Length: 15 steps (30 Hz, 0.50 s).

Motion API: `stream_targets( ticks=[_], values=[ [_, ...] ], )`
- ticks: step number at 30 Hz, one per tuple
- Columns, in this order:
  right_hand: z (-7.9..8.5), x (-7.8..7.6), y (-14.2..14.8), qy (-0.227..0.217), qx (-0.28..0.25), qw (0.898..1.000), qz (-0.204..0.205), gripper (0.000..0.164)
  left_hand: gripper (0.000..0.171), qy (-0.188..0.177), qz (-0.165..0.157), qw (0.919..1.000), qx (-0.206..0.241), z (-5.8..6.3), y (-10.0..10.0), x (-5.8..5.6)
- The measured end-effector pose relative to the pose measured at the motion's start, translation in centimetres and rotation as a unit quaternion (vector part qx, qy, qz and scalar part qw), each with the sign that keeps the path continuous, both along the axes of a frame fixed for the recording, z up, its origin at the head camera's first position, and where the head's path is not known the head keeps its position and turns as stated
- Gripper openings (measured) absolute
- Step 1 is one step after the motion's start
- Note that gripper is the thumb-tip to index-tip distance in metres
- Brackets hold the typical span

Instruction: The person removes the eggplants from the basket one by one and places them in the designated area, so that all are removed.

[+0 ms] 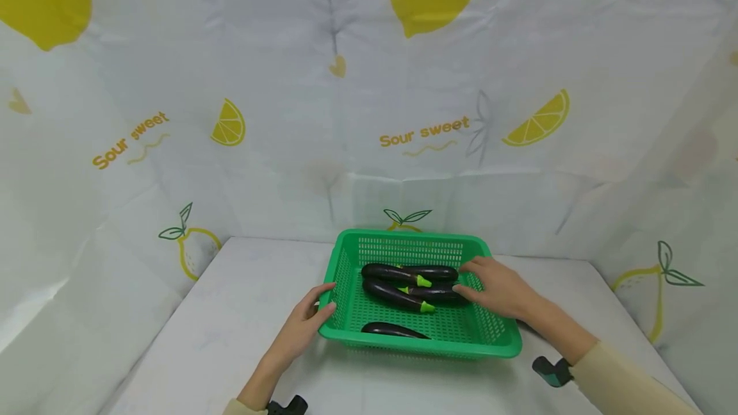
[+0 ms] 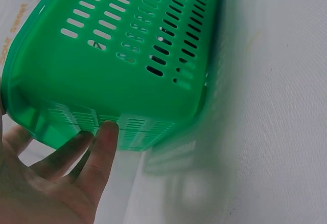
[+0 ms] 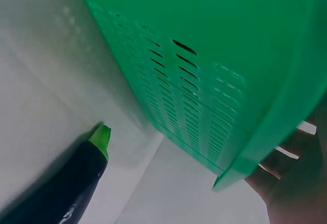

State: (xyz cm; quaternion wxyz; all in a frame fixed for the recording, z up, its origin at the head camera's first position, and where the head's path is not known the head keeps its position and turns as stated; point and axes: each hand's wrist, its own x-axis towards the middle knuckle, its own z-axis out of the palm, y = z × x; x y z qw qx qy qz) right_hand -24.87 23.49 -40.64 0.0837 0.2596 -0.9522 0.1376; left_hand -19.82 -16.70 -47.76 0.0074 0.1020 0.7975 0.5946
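A green plastic basket (image 1: 426,349) with slotted walls stands on the white tabletop. Several dark purple eggplants (image 1: 394,294) with green stem ends lie in it, one partly hidden behind the front wall. My left hand (image 1: 300,325) holds the basket's left rim, fingers against the outer wall in the left wrist view. Over the right rim reaches my right hand (image 1: 496,284), thumb and fingers apart above the ends of the two right-hand eggplants; contact is hard to tell. Another eggplant (image 3: 64,183) lies on the table outside the basket, mostly hidden by the forearm in the head view.
A white sheet (image 1: 288,165) printed with lemons hangs behind and along both sides of the table (image 1: 230,312). The basket's back wall stands close to the sheet. Dark wrist devices (image 1: 552,371) sit at both wrists.
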Motion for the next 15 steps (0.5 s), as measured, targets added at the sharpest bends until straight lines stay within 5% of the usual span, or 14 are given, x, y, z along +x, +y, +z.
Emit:
stream_targets(
  ticks=[15],
  values=[
    [-1.6, -1.8, -2.0, -0.033, 0.05, 0.998, 0.035, 0.043, 0.05, -0.003, 0.003, 1.0, 0.008, 0.2, 0.1, 0.1]
  ],
)
